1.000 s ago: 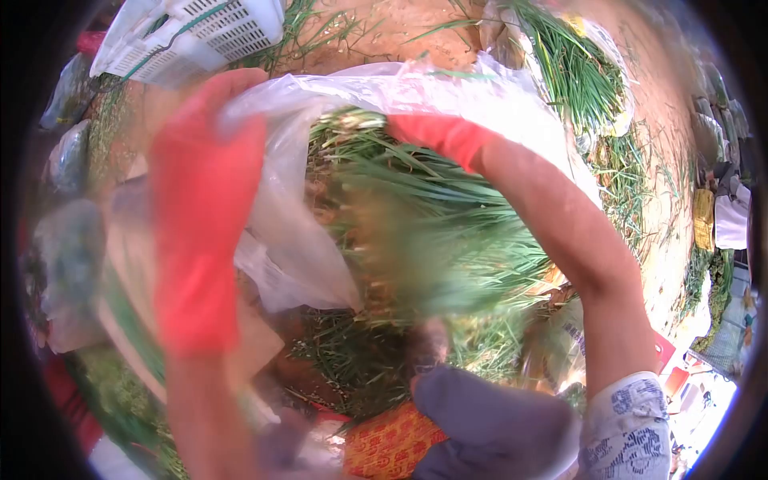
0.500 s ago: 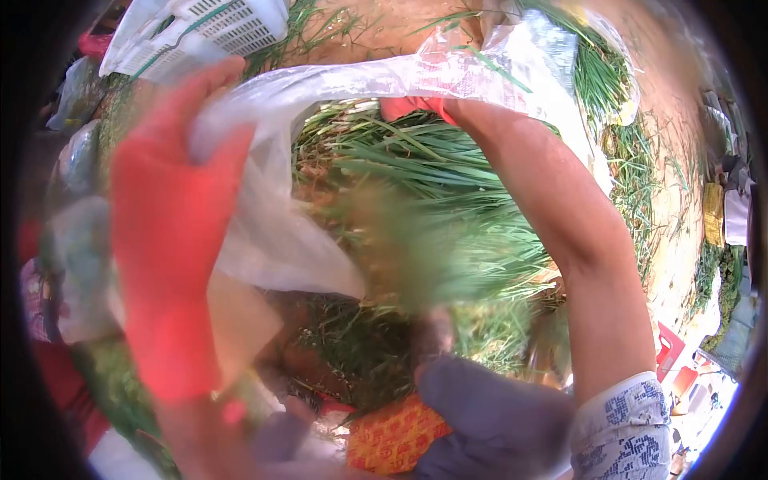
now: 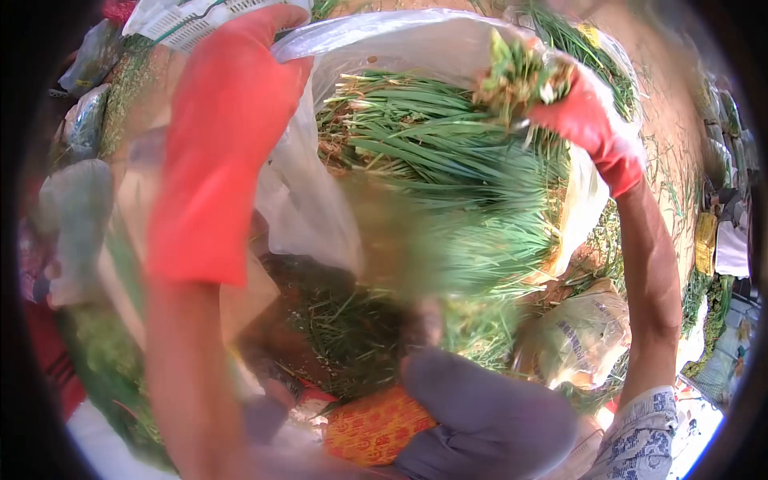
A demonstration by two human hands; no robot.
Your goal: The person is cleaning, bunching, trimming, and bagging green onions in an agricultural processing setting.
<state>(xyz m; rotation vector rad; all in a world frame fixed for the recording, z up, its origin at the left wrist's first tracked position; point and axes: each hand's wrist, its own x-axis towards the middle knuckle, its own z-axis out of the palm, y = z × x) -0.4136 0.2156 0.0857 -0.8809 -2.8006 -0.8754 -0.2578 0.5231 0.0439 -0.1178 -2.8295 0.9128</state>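
Long green stalks like Chinese chives (image 3: 456, 152) lie in bundles inside a large translucent plastic bag (image 3: 400, 32), their pale ends toward the left. My left hand (image 3: 240, 88), in a red rubber glove, is closed on the bag's rim at the upper left and holds it raised. On the right, my right hand (image 3: 582, 120), also red-gloved, is closed around a clump of wilted leaf scraps (image 3: 520, 80), yellowish green and brown, above the right side of the bundles. A blurred patch hides part of the middle of the bag.
A white plastic basket (image 3: 192, 20) stands at the top left. More chives in another bag (image 3: 588, 56) lie at the upper right. A printed plastic bag (image 3: 584, 332) sits below right, near my bent knee (image 3: 488, 400). Loose stalks litter the brown ground (image 3: 664, 160).
My right hand has come out from behind the bag's rim, moving right, with leaf scraps now visible in it. My left hand has moved up and right, still holding the rim.
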